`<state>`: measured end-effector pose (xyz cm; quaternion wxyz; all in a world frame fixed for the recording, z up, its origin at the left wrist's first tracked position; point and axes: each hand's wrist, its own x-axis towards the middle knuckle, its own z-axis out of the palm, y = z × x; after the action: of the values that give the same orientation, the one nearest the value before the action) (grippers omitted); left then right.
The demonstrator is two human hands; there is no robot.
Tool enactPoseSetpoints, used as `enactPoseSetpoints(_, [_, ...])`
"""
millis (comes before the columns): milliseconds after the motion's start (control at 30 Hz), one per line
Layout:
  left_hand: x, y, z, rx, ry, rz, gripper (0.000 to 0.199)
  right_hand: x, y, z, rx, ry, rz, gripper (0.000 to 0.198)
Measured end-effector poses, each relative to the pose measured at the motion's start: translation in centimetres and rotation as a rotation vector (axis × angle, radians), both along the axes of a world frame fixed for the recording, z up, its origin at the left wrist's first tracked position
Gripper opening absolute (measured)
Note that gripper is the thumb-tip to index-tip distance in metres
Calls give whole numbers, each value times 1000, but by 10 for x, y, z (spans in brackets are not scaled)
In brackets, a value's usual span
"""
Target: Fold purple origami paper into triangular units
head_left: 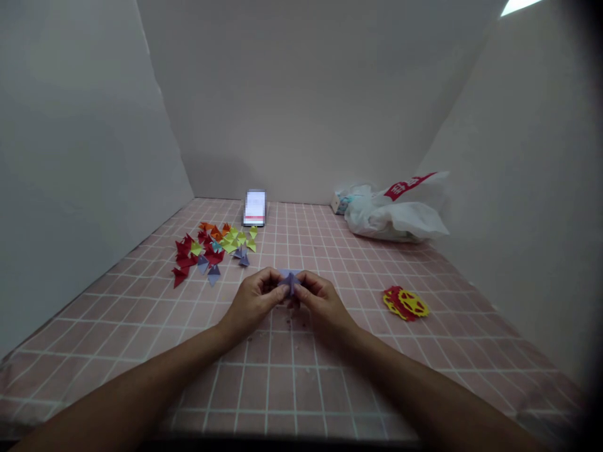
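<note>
A small piece of purple folded paper (291,282) is pinched between both hands above the middle of the table. My left hand (257,295) grips its left side, thumb in front and fingers behind. On the right side, my right hand (323,298) holds it the same way, the two hands close together. Part of the paper is hidden behind the thumbs and fingertips. To the left lies a loose group of small folded paper pieces (214,256) in red, orange, yellow-green, blue and purple.
A phone (255,208) stands upright at the back of the pink tiled-pattern table (292,389). At the back right a white plastic bag (396,216) lies beside a tissue box (343,199). Red and yellow gear-shaped pieces (406,303) lie at right. Pale walls enclose three sides.
</note>
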<state>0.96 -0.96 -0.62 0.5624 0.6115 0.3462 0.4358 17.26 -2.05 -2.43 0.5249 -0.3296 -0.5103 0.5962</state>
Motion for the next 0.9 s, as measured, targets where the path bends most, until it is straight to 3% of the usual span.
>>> enactPoseSetpoints(433, [0,2,-4,33,-7,77,18,2,1,-2,50,-97,-27,23])
enactPoseSetpoints(600, [1,2,-3,11,1,87,21,4,-1,2,88,-111,4,37])
enactPoseSetpoints(900, [1,0,-3,40,-11,19,17,5,-3,1,89,-179,-48,24])
